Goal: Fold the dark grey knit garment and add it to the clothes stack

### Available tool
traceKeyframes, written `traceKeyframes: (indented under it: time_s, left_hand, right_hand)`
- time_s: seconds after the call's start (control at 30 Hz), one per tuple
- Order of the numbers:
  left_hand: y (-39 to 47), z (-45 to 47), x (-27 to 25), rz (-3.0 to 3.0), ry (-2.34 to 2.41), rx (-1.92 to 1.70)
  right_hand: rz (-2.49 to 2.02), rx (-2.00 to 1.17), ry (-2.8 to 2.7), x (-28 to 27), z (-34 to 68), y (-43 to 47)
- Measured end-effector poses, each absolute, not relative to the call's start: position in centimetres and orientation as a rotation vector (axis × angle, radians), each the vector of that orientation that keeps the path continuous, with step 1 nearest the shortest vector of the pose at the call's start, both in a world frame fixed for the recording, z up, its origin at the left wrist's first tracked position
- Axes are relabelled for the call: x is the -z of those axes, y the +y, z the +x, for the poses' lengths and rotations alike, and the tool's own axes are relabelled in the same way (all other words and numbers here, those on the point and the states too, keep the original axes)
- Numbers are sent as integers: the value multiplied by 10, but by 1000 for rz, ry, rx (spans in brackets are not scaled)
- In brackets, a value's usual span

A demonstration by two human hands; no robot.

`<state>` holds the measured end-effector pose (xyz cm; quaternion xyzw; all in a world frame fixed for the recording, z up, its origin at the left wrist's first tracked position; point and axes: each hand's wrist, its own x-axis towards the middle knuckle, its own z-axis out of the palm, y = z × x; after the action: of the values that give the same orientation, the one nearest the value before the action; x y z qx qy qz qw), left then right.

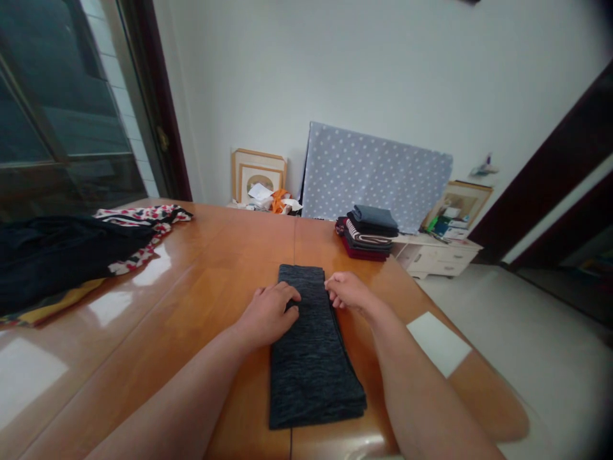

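A dark blue-grey, streaky folded garment [313, 358] lies lengthwise on the wooden table in front of me, in a long narrow strip. Its exact kind does not show. My left hand [271, 313] rests on its left side, palm down, fingers lightly bent and thumb apart, holding nothing. At the upper right edge, my right hand [348, 291] has its fingers closed in a pinch at the cloth's border. Several layers show along the garment's right and near edges.
A stack of folded clothes [368, 233] sits at the table's far edge. Loose clothes [71, 255] are heaped at the left. The wooden table [211, 255] reflects window light. Behind stand a dotted cloth cover [373, 172], picture frames [258, 160] and a white cabinet [438, 259].
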<state>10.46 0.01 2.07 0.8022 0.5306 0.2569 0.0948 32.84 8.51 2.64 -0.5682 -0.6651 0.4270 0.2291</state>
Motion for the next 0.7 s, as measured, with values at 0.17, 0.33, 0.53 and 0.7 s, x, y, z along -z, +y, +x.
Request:
traceKeyframes:
  time_s: [0.17,0.33,0.53,0.7]
  left_hand:
    - [8,101,-19,2284,1583,-886]
    - [10,97,-15,2332,1551,-738]
    - [3,99,-20,2404,1571,-644]
    - [-1,99,-23,2418,1507,-580]
  right_hand:
    - [-1459,-1282,-1996,-30,330,83]
    - [-1589,-1350,-2025,-29,330,81]
    - [-1285,-1409,-2041,-39,327,72]
    - [-1440,-1515,-2152,-32,327,71]
